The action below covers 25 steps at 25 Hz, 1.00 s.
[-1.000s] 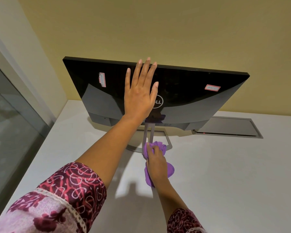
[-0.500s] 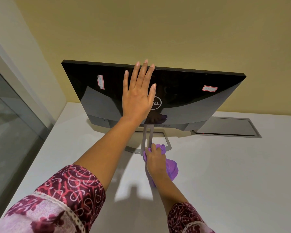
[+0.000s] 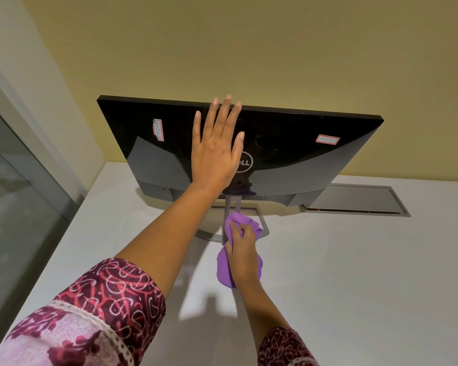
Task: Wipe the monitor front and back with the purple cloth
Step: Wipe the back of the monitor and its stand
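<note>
Plainly, at the far left of the frame a glass panel (image 3: 16,207) runs beside the white table (image 3: 354,286); a patterned sleeve (image 3: 103,299) fills the lower left corner. The monitor (image 3: 288,143) stands in the upper middle of the frame, on the table close to the yellow wall, its glossy black back toward the camera; a small sticker (image 3: 158,129) sits on its left part. The left hand (image 3: 214,154) lies flat against that back, fingers straight and slightly spread, fingertips reaching the top edge. Below it, at centre, the slim stand (image 3: 230,207) comes down to an open metal foot; the purple cloth (image 3: 224,270) is bunched against the neck of the stand, and the right hand (image 3: 242,253) has its fingers curled round it. Further right is a second sticker (image 3: 327,139); a metal hatch (image 3: 354,200) is set in the table at the right.

The panel looks thin, stiff and top-heavy on so narrow a neck, so it would likely rock or swivel under rubbing; a flat palm on the rear shell seems the safe hold, not the screen face; the gloss will probably show smears. The cloth looks soft, light and limp; gathered in the fingers it should wrap round the neck easily.
</note>
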Available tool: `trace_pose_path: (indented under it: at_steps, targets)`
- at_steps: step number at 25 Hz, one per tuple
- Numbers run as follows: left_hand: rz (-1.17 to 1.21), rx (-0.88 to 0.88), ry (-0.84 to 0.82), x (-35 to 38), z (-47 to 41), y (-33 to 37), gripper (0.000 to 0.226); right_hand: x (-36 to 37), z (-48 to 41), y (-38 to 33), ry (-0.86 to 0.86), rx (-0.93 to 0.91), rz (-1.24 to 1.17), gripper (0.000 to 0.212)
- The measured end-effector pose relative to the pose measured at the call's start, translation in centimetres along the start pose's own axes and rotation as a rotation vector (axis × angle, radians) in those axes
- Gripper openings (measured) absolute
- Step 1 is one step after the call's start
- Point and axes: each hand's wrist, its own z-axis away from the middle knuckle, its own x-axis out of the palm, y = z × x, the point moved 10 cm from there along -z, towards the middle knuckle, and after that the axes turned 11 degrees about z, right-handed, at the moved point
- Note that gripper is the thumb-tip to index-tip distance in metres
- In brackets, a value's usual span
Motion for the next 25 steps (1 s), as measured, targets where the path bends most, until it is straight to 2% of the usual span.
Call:
trace_pose_path:
  at_steps: [2,3,5,6,8,9,10,12,13,15,18,22,25]
  targets:
    - [-0.007,0.018,0.001,0.0,0.0,0.0,0.05,1.8,-0.3,0.0,-0.063,-0.022,0.094,0.058]
    - [-0.007,0.023,0.004,0.0,0.0,0.0,0.05,2.4,-0.3,0.1,-0.034,-0.082,0.196,0.06]
    - [-0.002,0.023,0.01,0.0,0.0,-0.1,0.05,2.7,0.3,-0.6,-0.061,-0.171,0.255,0.04]
    - [0.002,0.019,0.013,0.0,0.0,-0.2,0.05,2.8,0.7,-0.8,-0.097,-0.177,0.227,0.036]
    - [0.005,0.016,0.022,0.1,0.0,-0.1,0.05,2.3,0.5,-0.4,-0.05,-0.087,0.176,0.037]
    - [0.004,0.015,0.025,0.1,0.0,-0.1,0.05,2.6,0.2,-0.2,-0.053,-0.057,0.212,0.042]
    - [0.006,0.013,0.024,0.1,0.0,-0.1,0.05,2.7,0.0,-0.7,-0.052,-0.052,0.354,0.052]
    - [0.014,0.01,0.024,0.1,0.0,-0.2,0.05,3.8,-0.1,-1.2,-0.169,-0.021,0.531,0.063]
    - [0.014,0.007,0.024,0.0,0.1,-0.1,0.05,4.2,-0.1,-1.0,-0.238,0.016,0.55,0.063]
    - [0.014,-0.002,0.017,-0.1,0.1,0.0,0.049,4.0,-0.6,-1.0,-0.258,0.066,0.552,0.062]
    - [-0.001,-0.006,-0.004,-0.2,0.1,0.1,0.049,3.8,-1.2,-1.1,-0.289,0.14,0.522,0.048]
    - [-0.016,-0.01,-0.031,-0.4,-0.1,0.0,0.049,3.2,-1.6,-1.2,-0.333,0.084,0.59,0.048]
    - [-0.03,-0.021,-0.041,-0.6,-0.1,0.1,0.049,3.0,-1.7,-0.6,-0.342,0.086,0.515,0.045]
